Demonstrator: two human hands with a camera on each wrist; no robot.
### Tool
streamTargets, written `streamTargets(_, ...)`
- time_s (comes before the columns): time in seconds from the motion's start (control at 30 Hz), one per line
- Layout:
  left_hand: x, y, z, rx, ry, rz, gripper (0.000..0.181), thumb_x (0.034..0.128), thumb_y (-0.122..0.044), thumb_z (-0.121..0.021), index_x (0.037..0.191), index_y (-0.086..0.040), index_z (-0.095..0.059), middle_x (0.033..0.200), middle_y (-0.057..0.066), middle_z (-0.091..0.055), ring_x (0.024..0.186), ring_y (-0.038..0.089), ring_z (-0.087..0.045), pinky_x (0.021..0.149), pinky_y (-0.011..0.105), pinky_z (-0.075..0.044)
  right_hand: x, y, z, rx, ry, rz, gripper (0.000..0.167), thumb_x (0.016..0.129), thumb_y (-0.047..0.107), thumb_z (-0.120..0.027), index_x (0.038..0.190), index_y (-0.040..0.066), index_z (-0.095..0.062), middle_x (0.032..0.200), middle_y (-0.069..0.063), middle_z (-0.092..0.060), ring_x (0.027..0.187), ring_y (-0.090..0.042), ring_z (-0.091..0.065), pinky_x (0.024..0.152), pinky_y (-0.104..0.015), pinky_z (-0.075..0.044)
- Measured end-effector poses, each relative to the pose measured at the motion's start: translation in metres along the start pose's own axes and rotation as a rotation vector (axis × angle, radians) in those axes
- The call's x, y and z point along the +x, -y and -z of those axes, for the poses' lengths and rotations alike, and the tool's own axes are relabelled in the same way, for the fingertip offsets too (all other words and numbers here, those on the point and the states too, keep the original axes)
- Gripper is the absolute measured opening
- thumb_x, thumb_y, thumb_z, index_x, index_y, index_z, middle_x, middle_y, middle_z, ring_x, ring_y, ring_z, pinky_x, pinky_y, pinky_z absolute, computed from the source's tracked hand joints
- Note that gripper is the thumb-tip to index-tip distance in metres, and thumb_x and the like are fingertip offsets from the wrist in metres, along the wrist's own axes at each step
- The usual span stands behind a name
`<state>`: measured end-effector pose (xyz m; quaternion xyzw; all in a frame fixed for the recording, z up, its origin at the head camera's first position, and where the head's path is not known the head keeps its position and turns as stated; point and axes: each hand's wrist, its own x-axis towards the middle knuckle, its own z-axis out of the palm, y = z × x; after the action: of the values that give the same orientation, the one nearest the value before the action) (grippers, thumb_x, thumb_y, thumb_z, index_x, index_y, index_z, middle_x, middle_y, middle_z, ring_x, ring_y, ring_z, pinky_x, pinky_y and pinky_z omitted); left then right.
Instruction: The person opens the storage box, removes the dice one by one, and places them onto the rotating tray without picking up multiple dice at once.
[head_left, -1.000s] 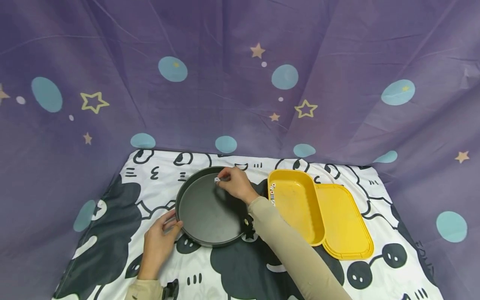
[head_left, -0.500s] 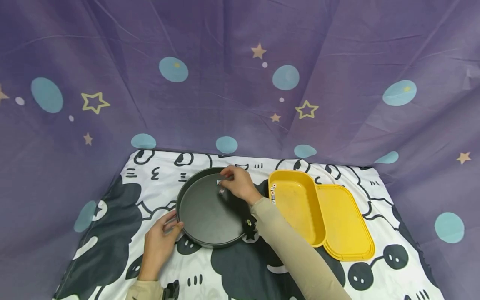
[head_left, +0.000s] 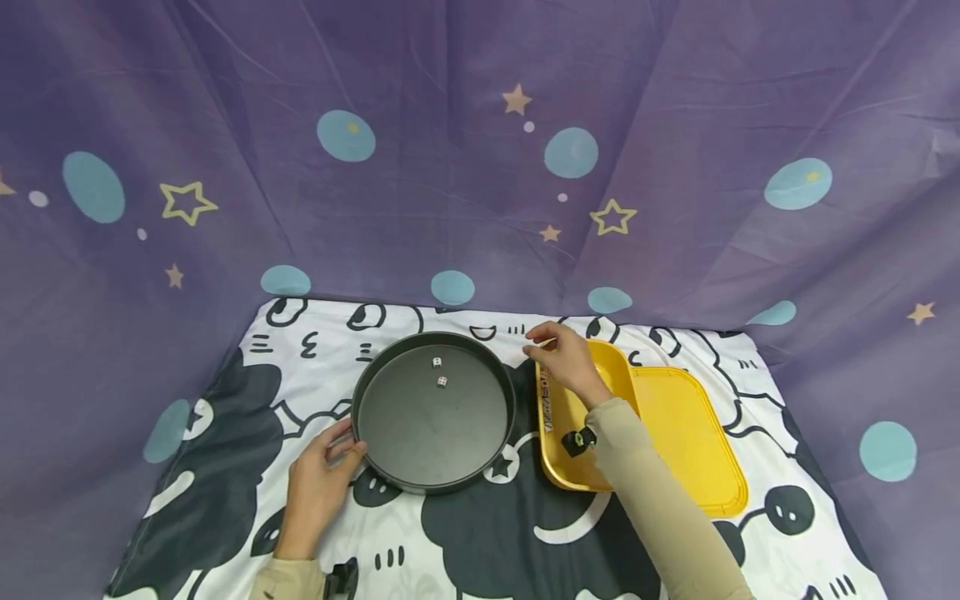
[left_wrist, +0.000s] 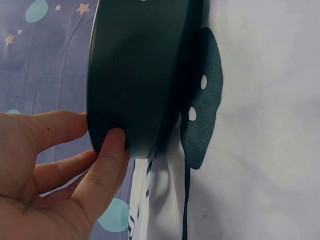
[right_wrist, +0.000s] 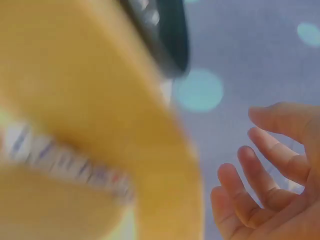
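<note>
A round dark pan lies on the patterned cloth, and two small white dice sit on its floor towards the back. My left hand rests against the pan's left outer wall; in the left wrist view its fingers touch that wall. My right hand is over the far left part of the yellow tray, its fingers loosely bent with nothing between them. Several small dice stand in a row along the tray's left inner wall, blurred in the right wrist view.
A flat yellow lid lies to the right of the tray, partly behind my right sleeve. A purple curtain with stars and ovals hangs behind the cloth.
My right hand has let go of the second die, leaving two dice in the pan, and has moved right to above the yellow tray. My left hand has stayed put.
</note>
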<state>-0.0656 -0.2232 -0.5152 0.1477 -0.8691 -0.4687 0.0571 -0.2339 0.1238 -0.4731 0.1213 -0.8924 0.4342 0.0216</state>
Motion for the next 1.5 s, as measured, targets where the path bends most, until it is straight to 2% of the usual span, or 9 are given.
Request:
streamTargets(0.23,0.001,0.000,0.001,-0.002,0.002,0.001,0.046,0.0953,-0.017,-0.069,0.138,-0.005,-0.058,0.122,0.021,-0.067,0.114,0.036,-0.064,0.097,0.054,-0.045,-0.007,-0.037,0.010,0.041,-0.035,-0.081,0.015,0.090,0.005,-0.073,0.104,0.001,-0.072,0.102,-0.013,-0.071,0.089,-0.029,-0.065,0.080,-0.038,-0.051)
streamTargets(0.43,0.001,0.000,-0.001,-0.001,0.000,-0.002,0.046,0.0953,-0.016,-0.069,0.139,-0.004,-0.058,0.126,0.021,-0.065,0.113,0.036,-0.065,0.096,0.054,-0.046,-0.010,-0.065,0.003,-0.030,-0.022,-0.126,0.017,0.088,0.002,-0.072,0.105,-0.001,-0.072,0.101,-0.015,-0.072,0.090,-0.030,-0.067,0.079,-0.038,-0.052)
streamTargets(0.6,0.001,-0.001,-0.001,0.005,0.001,-0.003,0.047,0.0955,-0.016,-0.069,0.139,-0.003,-0.057,0.130,0.021,-0.063,0.112,0.035,-0.065,0.095,0.054,-0.047,-0.011,-0.080,-0.003,-0.096,0.006,-0.177,0.022,0.085,0.005,-0.074,0.107,0.001,-0.072,0.102,-0.014,-0.071,0.094,-0.030,-0.066,0.083,-0.040,-0.052)
streamTargets(0.83,0.000,-0.001,-0.001,0.005,0.000,0.006,0.046,0.0959,-0.017,-0.068,0.139,-0.004,-0.057,0.128,0.021,-0.064,0.112,0.036,-0.065,0.095,0.054,-0.047,-0.012,-0.085,-0.008,-0.077,0.006,-0.157,0.023,0.084,0.005,-0.077,0.105,0.000,-0.072,0.102,-0.014,-0.072,0.095,-0.031,-0.065,0.087,-0.045,-0.051)
streamTargets(1.1,0.000,-0.001,-0.001,0.016,-0.012,0.003,0.046,0.0954,-0.018,-0.069,0.138,-0.004,-0.058,0.127,0.021,-0.065,0.112,0.036,-0.065,0.095,0.054,-0.047,-0.011,-0.089,-0.017,-0.125,-0.037,-0.073,0.018,0.081,0.005,-0.079,0.098,0.000,-0.074,0.092,-0.011,-0.073,0.085,-0.028,-0.064,0.078,-0.040,-0.051)
streamTargets(1.5,-0.001,-0.002,-0.001,0.005,-0.007,0.011,0.047,0.0958,-0.017,-0.069,0.139,-0.004,-0.057,0.128,0.021,-0.064,0.112,0.036,-0.065,0.096,0.054,-0.046,-0.012,-0.088,-0.014,-0.145,-0.020,-0.092,0.017,0.084,0.007,-0.078,0.100,0.001,-0.074,0.095,-0.011,-0.072,0.088,-0.029,-0.064,0.082,-0.044,-0.051)
